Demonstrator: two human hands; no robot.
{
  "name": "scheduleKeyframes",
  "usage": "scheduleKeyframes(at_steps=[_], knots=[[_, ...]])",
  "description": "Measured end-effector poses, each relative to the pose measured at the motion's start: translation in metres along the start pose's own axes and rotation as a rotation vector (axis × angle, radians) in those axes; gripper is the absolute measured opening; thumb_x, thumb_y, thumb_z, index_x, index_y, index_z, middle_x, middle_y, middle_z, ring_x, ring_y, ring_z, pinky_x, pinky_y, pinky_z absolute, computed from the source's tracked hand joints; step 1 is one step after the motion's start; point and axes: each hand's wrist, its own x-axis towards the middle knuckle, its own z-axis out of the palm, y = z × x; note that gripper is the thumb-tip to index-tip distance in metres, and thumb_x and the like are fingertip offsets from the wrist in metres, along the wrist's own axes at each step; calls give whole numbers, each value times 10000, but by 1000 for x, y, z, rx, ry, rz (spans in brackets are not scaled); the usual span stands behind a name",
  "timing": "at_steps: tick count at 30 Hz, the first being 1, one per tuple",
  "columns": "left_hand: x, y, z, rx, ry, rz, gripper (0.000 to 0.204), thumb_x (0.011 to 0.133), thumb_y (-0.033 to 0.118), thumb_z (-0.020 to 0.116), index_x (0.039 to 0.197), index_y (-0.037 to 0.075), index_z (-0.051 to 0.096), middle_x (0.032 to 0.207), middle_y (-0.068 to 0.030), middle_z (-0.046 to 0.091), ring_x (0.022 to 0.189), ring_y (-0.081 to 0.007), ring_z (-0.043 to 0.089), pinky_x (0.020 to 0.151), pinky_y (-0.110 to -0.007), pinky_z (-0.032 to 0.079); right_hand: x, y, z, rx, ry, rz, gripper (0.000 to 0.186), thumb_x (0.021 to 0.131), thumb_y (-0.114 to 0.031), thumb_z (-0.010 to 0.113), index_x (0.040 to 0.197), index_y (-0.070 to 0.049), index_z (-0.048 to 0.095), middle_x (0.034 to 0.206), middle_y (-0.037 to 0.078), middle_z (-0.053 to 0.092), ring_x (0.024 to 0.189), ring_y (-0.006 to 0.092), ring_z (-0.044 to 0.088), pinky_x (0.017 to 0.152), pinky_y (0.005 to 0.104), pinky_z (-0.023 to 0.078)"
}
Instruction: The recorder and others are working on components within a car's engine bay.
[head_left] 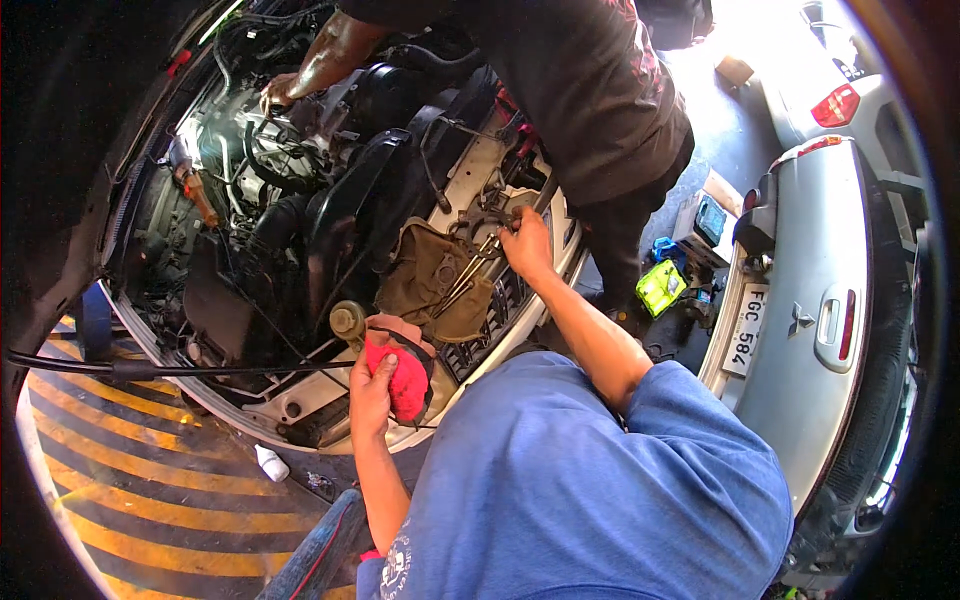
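My left hand [372, 392] is closed on a bunched red cloth [407, 385] with a dark edge, above the front edge of the open engine bay. A round tan cap [348, 320] sits just beyond it. Farther right, my right hand [527, 245] has its fingers curled in over metal parts [482, 222]; what they grip is too small to make out. Shiny-headed wrenches [460, 285] lie beside that hand on a brown cloth [412, 265], which is spread over the front of the car.
A co-worker in dark clothes [590, 110] leans in from the far side, a hand [280, 92] on the engine [290, 150]. Behind stands a silver vehicle [800, 250]. A bright yellow-green object [660, 288] and a white bottle [271, 463] are on the floor. A black cable [200, 370] crosses the left.
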Motion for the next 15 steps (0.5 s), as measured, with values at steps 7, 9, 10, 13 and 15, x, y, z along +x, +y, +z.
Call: scheduleKeyframes(at_steps=[7, 9, 10, 13, 15], knots=[[-4, -7, 2, -61, 64, -18, 321, 981, 88, 610, 1293, 20, 575, 1124, -41, 668, 1000, -128, 637, 907, -289, 510, 12, 0, 5, 15, -61, 84, 425, 843, -184, 739, 1197, -1, 592, 1109, 212, 674, 1046, 400, 657, 892, 471, 517], [-4, -10, 3, -94, 74, -29, 322, 982, 87, 612, 1295, 22, 574, 1122, -40, 668, 1000, -128, 639, 908, -291, 512, 16, 3, 4, 55, -62, 84, 408, 835, -184, 741, 1174, 5, 618, 1056, 212, 692, 1013, 393, 672, 873, 458, 524], [-5, -11, 4, -90, 75, -10, 323, 981, 88, 614, 1296, 25, 575, 1120, -38, 668, 998, -127, 639, 907, -292, 514, 18, 4, 3, 78, -68, 78, 400, 830, -183, 742, 1163, 8, 631, 1030, 212, 701, 996, 389, 679, 863, 451, 528], [-7, -13, 5, -103, 97, -2, 318, 980, 91, 620, 1290, 36, 581, 1112, -32, 669, 989, -125, 640, 900, -296, 518, 24, 9, -4, 271, -101, 70, 373, 811, -163, 776, 1103, 27, 645, 935, 151, 693, 816, 241, 683, 715, 388, 541], [-8, -14, 6, -123, 117, 1, 305, 977, 91, 624, 1276, 43, 589, 1100, -27, 672, 976, -124, 640, 889, -295, 519, 28, 10, -6, 532, -175, 149, 330, 844, -106, 758, 1102, 48, 621, 899, 108, 661, 722, 163, 635, 590, 335, 535]])
